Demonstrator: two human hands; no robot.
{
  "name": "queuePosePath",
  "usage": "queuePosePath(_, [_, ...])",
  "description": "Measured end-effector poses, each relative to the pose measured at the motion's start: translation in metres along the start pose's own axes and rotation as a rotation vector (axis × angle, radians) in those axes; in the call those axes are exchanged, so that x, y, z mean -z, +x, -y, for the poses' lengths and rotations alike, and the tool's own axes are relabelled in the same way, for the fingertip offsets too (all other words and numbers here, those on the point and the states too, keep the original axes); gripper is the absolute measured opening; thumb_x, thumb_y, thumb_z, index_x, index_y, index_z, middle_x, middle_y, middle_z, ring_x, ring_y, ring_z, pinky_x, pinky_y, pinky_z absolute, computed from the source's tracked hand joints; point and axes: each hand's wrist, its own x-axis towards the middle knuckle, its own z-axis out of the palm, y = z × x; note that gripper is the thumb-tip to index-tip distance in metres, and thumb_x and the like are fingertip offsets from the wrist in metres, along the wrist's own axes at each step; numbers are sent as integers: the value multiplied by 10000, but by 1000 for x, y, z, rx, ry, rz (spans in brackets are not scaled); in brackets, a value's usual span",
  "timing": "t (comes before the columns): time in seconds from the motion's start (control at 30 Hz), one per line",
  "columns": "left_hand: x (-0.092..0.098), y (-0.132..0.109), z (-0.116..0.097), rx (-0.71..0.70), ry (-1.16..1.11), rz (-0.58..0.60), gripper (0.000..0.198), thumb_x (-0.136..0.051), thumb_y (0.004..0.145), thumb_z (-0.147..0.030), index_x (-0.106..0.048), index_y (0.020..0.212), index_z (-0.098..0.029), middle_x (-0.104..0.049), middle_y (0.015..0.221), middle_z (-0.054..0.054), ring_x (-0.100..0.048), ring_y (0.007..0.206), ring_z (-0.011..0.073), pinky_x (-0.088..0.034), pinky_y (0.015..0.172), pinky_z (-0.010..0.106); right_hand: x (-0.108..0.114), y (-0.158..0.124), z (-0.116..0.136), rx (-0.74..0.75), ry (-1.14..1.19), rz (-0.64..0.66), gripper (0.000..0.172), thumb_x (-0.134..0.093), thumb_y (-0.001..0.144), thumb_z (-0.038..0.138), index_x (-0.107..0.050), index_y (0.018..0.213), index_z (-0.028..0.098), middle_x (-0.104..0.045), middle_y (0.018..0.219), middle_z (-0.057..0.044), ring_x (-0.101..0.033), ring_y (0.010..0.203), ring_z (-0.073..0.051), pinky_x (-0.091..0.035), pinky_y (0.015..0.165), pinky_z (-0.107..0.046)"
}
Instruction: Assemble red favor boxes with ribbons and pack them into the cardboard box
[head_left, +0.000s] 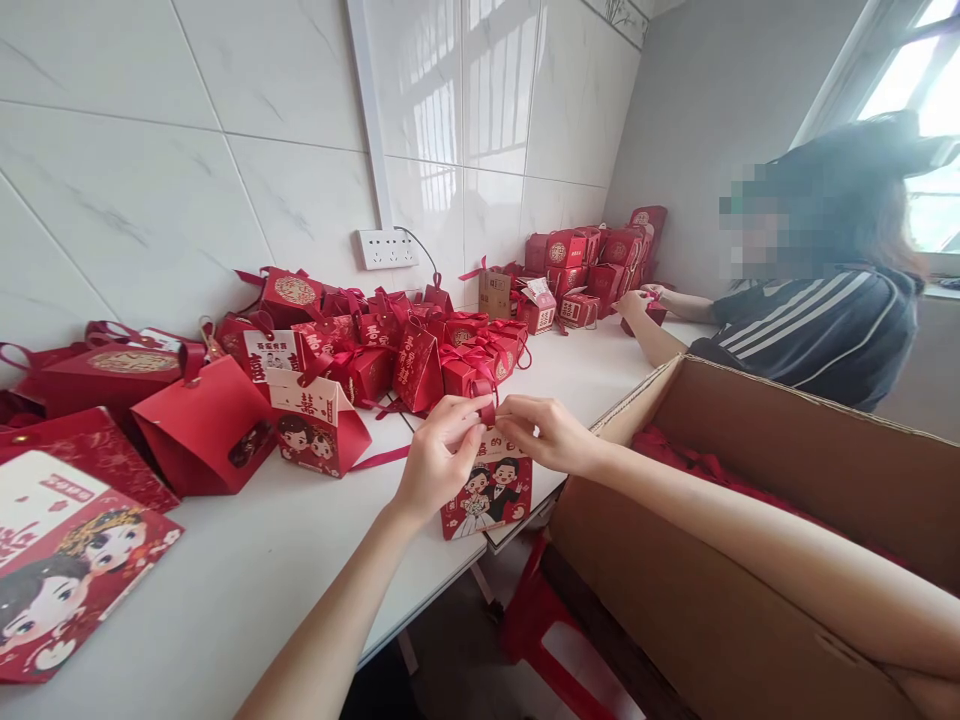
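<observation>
A red and white gift box (491, 492) printed with a cartoon bride and groom stands at the table's front edge. Above its top, my left hand (444, 447) and my right hand (546, 432) meet, fingers pinched on a dark red ribbon (487, 408). Whether the ribbon is knotted is hidden by my fingers. To the left stands another cartoon-couple gift box (319, 425), with a loose ribbon (382, 458) trailing from its side towards my left hand. A plain red triangular box (206, 425) sits beside that one.
Many red boxes (416, 365) crowd along the tiled wall, with more stacked (577, 262) at the far corner. A large cardboard carton (675, 590) holding red items stands at my right, near a red stool (540, 620). Across it, a person (817, 320) handles a small red box.
</observation>
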Motion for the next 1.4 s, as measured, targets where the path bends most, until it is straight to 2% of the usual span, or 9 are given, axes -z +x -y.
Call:
queuePosePath(0.37, [0,1,-1,4,-4,4,250,-491,850,-183,-607,1070,-198,-582,959,49,-590,861,123,-509,742,215,-1,0,3,16,-8,-11,155,-394,851,198,-481,726,173,-469,652,13,-401,553,-88,-354,532,-200])
queuePosePath(0.5, [0,-3,5,78,-101,-34,411,-519,833,-250,-465,1238,-200,-588,1009,70,-584,933,166,-512,784,276,-2,-1,5,15,-33,-43,161,-384,864,197,-519,780,170,-507,695,-12,-443,585,-103,-378,560,-216])
queuePosePath(0.6, [-2,-10,20,118,-185,-78,572,-530,822,-322,-299,1334,-214,-535,1150,106,-543,1063,209,-462,907,366,0,-1,4,-66,-48,-224,161,-389,873,217,-528,802,178,-529,708,-18,-461,608,-116,-385,587,-231])
queuePosePath(0.73, [-5,-18,38,210,-282,-85,699,-600,761,-393,-243,1335,-217,-408,1335,142,-428,1231,255,-366,1019,431,5,-2,2,-219,53,-536,168,-396,872,297,-499,788,195,-498,682,1,-450,621,-127,-376,584,-236])
queuePosePath(0.9, [-15,-23,33,350,-339,-102,634,-637,736,-370,-312,1259,-220,-574,1127,98,-591,1007,210,-489,870,374,8,1,-3,-293,195,-678,175,-432,832,348,-489,745,207,-467,627,18,-421,580,-125,-379,557,-239])
queuePosePath(1.07, [-12,-22,30,-65,62,-340,678,-725,653,-335,-350,1208,-233,-485,1161,118,-514,1077,251,-482,866,405,6,3,-14,-306,234,-650,125,-437,794,277,-534,807,200,-594,785,-30,-550,816,-174,-442,771,-321])
queuePosePath(1.2, [-8,-22,34,-307,195,-391,634,-695,697,-295,-349,1225,-242,-441,1157,118,-474,1115,255,-459,898,429,4,3,-18,-308,310,-594,153,-458,790,269,-554,884,196,-617,972,-63,-545,1000,-190,-424,889,-360])
queuePosePath(1.3, [-9,-22,33,-201,146,-414,664,-724,642,-370,-380,1193,-230,-463,1118,108,-496,1059,249,-462,882,420,4,4,-18,-340,311,-614,187,-487,800,373,-540,835,197,-617,895,-49,-575,886,-170,-481,776,-318])
queuePosePath(1.4, [-9,-18,32,99,-116,-444,641,-646,650,-539,-413,1153,-219,-523,1069,94,-548,981,231,-485,829,388,4,5,-15,-430,376,-566,309,-520,776,495,-496,718,192,-565,645,5,-549,582,-115,-474,519,-234])
